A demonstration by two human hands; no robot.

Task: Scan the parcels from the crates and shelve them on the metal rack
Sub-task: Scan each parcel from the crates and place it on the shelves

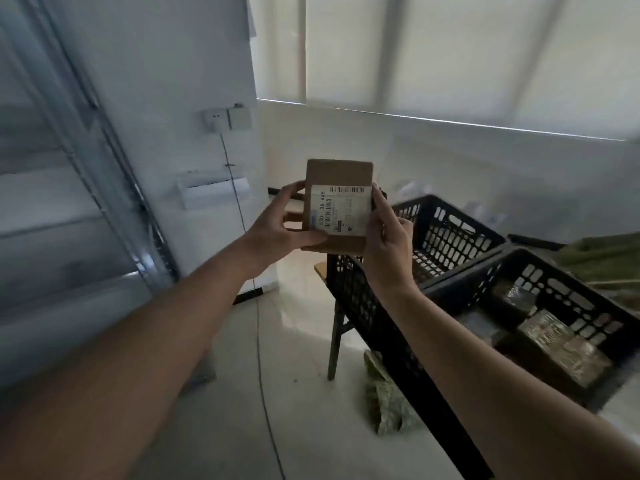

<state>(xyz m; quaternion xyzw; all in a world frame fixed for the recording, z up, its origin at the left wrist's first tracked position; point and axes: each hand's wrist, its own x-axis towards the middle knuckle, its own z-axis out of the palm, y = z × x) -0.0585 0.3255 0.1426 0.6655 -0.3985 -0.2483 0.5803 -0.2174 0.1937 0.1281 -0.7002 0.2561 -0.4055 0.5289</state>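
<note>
The metal rack [69,168] at the frame's left is smeared by blur and cut by the edge. My left hand [277,226] hides the parcel's [339,178] lower left corner. The label's [341,211] small print is unreadable. The right crate [568,306] runs past the right edge.

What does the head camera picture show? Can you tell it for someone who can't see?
Two hands, left hand and right hand, hold up a small cardboard parcel with a barcode label. Black crates sit on the right, a metal rack on the left.
</note>
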